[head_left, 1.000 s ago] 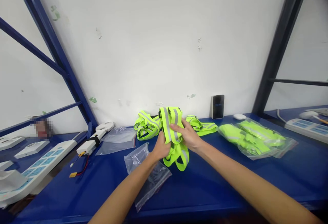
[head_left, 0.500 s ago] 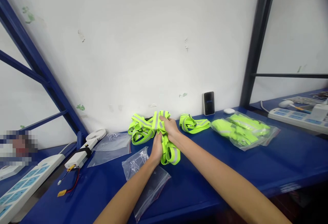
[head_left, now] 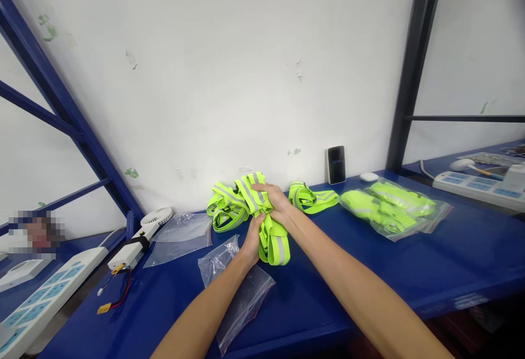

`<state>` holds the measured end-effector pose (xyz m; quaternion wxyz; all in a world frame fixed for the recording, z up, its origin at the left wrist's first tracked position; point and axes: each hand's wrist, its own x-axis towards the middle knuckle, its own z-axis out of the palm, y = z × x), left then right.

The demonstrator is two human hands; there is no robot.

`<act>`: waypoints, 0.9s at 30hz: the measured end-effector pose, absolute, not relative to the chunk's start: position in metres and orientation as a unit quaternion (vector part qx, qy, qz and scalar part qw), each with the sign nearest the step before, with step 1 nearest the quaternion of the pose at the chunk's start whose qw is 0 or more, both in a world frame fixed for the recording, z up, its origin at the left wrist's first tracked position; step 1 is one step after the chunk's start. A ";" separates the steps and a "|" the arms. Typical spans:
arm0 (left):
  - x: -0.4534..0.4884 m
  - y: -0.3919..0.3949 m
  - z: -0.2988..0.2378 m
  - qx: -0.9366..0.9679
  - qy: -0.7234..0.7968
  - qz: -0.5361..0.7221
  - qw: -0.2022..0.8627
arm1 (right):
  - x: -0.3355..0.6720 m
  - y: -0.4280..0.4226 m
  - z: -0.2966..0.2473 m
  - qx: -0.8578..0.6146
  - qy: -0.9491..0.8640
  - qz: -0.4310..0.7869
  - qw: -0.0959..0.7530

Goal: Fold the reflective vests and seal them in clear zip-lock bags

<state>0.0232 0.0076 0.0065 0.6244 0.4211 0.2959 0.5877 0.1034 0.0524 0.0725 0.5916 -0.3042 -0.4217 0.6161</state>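
Both hands (head_left: 276, 201) are curled around neon reflective straps (head_left: 279, 244).

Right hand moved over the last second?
Yes: the right hand has moved left, farther from the black-screened device standing by the wall.

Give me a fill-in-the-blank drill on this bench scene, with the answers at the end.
1. The left hand and the right hand grip the same striped straps, and the one higher in the picture is the ____.
2. The table is ____ in colour.
3. As the camera sees it, the white fan lies to the ____ of the striped straps.
4. The bagged straps lie to their ____.

Missing words: right; blue; left; right.
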 end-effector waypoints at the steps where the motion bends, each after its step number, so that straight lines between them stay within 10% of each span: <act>1: 0.023 0.005 0.007 0.419 0.293 0.578 0.636 | 0.105 0.053 0.071 -0.307 -0.448 0.603 0.584; 13: 0.027 -0.008 0.004 0.453 0.324 0.473 0.683 | 0.139 0.060 0.051 -0.509 -0.645 0.288 0.492; 19: 0.030 -0.005 0.012 0.449 0.310 0.502 0.670 | 0.148 0.061 0.054 -0.487 -0.569 0.208 0.629; 27: 0.030 -0.019 0.014 0.702 0.430 0.442 0.356 | 0.165 0.084 0.053 -0.552 -0.489 0.125 0.664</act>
